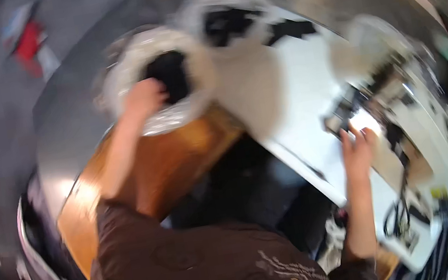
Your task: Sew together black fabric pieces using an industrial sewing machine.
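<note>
My left hand [145,98] reaches into a round container lined with clear plastic [117,63], at the edge of the black fabric-like pieces [171,75] inside it. Motion smears its fingers, so whether it grips a piece cannot be made out. On the right, my right hand [358,148] has its fingers stretched apart at the lit work area of what looks like a white sewing machine [430,130]. Nothing shows in that hand. A dark metal part of the machine [348,108] sits just beyond its fingertips.
Behind the first container stands another plastic-lined one [186,14] with black pieces. A further black piece [291,29] lies on the white tabletop [308,79]. A wooden surface [174,159] lies under my left forearm. Dark cables [397,218] hang near the machine's front.
</note>
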A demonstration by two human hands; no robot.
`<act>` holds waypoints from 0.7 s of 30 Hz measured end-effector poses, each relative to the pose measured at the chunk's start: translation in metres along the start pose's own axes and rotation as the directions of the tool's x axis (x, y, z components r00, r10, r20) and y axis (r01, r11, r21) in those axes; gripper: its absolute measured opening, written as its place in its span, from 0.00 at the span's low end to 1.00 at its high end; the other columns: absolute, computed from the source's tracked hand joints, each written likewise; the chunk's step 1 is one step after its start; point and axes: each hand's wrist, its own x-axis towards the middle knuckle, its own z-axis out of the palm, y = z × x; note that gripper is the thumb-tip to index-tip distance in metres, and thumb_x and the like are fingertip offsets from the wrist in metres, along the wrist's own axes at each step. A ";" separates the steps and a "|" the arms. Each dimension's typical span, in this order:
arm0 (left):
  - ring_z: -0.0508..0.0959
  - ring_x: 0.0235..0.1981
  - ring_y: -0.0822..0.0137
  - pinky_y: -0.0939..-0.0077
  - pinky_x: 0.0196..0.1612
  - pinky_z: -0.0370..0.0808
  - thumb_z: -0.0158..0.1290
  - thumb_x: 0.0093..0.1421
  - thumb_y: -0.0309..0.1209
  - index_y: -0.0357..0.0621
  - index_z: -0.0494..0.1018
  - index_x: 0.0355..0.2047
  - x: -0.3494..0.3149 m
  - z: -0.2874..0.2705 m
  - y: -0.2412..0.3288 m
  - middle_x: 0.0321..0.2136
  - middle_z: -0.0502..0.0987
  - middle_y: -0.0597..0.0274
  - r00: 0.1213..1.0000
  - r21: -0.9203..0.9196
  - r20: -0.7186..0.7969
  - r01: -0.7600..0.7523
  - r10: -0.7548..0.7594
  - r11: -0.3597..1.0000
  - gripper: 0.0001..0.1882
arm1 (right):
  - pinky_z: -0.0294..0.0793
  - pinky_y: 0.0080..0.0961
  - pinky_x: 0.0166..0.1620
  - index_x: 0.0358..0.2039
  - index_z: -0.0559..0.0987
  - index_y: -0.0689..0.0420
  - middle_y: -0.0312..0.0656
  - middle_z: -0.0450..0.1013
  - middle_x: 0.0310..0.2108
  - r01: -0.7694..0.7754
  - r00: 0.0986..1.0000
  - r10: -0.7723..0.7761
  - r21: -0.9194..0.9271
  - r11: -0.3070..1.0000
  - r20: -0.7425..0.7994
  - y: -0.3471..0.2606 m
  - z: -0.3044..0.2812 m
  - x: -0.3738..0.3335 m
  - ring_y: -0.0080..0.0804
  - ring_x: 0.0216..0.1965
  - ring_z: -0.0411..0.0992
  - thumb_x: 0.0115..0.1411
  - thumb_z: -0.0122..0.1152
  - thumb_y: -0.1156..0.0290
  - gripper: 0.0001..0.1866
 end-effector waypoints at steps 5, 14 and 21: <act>0.80 0.30 0.43 0.53 0.34 0.74 0.66 0.64 0.31 0.36 0.77 0.30 -0.015 -0.005 -0.029 0.25 0.80 0.47 0.989 -0.294 -0.135 -0.091 0.053 0.952 0.12 | 0.75 0.42 0.48 0.49 0.89 0.58 0.47 0.73 0.43 0.087 0.996 -0.090 0.113 0.990 0.024 -0.036 -0.021 0.023 0.48 0.44 0.72 0.61 0.75 0.71 0.16; 0.82 0.40 0.38 0.49 0.42 0.78 0.56 0.70 0.28 0.45 0.74 0.52 -0.009 -0.052 0.036 0.41 0.83 0.46 0.769 -0.073 -0.638 -0.093 0.025 0.993 0.11 | 0.76 0.39 0.46 0.49 0.89 0.58 0.43 0.73 0.42 0.042 0.999 -0.041 0.109 0.993 -0.009 -0.025 -0.031 0.014 0.43 0.42 0.73 0.60 0.76 0.71 0.16; 0.86 0.47 0.50 0.59 0.49 0.83 0.55 0.68 0.21 0.43 0.79 0.55 -0.003 -0.074 0.043 0.50 0.84 0.50 0.881 -0.146 -0.470 -0.132 0.048 0.980 0.16 | 0.76 0.38 0.46 0.49 0.89 0.58 0.41 0.73 0.41 0.047 0.999 -0.046 0.110 0.993 -0.004 -0.031 -0.029 0.019 0.41 0.42 0.73 0.60 0.76 0.71 0.16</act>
